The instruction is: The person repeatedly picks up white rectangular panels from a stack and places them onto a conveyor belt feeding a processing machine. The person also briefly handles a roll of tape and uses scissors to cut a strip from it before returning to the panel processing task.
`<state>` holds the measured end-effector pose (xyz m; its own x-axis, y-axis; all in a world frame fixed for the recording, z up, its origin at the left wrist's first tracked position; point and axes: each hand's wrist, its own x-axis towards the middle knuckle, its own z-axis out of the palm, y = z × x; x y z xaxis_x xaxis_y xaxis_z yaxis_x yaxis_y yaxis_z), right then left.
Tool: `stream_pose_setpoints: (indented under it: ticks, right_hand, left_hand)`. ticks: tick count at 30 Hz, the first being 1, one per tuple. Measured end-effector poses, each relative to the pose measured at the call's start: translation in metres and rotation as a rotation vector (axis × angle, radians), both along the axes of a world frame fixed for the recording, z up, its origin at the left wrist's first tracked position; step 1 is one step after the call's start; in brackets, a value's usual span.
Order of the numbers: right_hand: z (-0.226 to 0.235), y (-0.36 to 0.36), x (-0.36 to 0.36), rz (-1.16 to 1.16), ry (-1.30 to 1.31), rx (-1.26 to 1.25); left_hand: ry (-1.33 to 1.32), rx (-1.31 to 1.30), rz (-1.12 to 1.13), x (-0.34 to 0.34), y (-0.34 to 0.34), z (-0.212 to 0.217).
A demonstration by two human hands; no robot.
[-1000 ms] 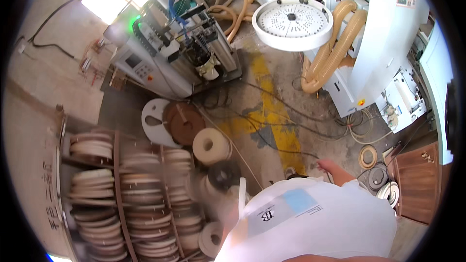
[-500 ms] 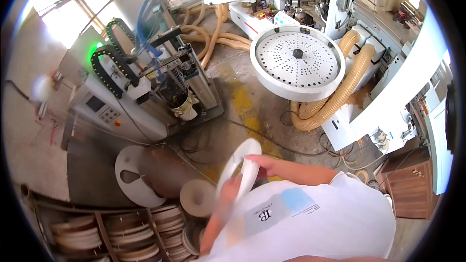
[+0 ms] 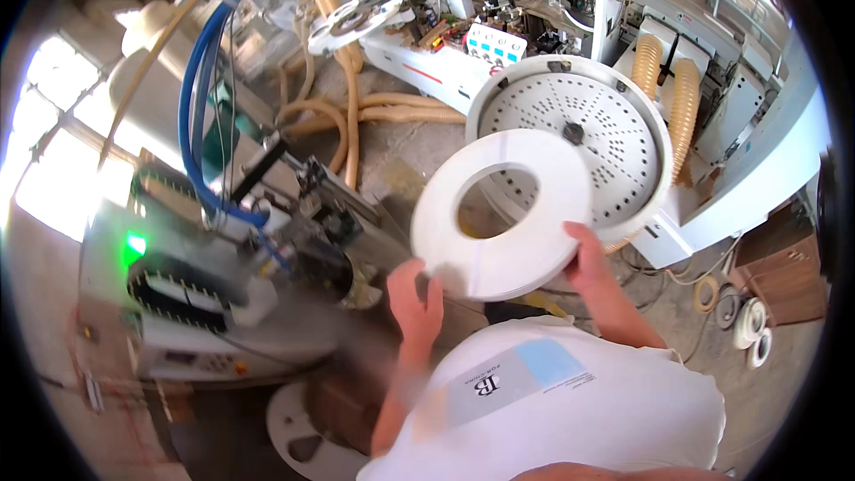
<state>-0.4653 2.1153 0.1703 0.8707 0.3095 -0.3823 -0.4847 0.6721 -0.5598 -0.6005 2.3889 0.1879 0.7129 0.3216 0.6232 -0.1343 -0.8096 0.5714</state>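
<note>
A wide, flat white roll of edge banding [image 3: 557,169] with a large round hole is tilted up in front of me. Gripping its lower right rim is my right hand [image 3: 590,258], with some fingers hidden behind the roll. My left hand [image 3: 415,303] is at the roll's lower left edge, its thumb and fingers apart; whether the fingertips touch the rim I cannot tell. Just beyond the roll stands a round white tray [image 3: 655,191] with a perforated disc and a dark centre knob; the roll overlaps part of it.
On the left is a machine with a green light [image 3: 136,244] and blue hoses [image 3: 189,116]. Beige ducts [image 3: 401,107] cross the floor behind. A white disc with cut-outs [image 3: 283,423] lies low at left. Several small rolls [image 3: 750,322] rest near a brown cabinet [image 3: 788,281] at right.
The roll has been raised and moved forward toward the round tray, turning its broad face to view. My left hand has opened at its edge. The view has shifted away from the shelved rolls.
</note>
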Motion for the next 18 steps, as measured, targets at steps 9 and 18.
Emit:
stream_pose_setpoints:
  ticks: [9, 18]
  right_hand:
    - [-0.059, 0.033, 0.165, -0.567, -0.03, 0.084]
    - [-0.118, 0.101, 0.185, -0.378, 0.399, -0.132]
  left_hand:
    - [0.679, -0.655, -0.102, 0.068, 0.152, -0.17]
    - [0.947, -1.066, -0.626, 0.246, 0.228, -0.222]
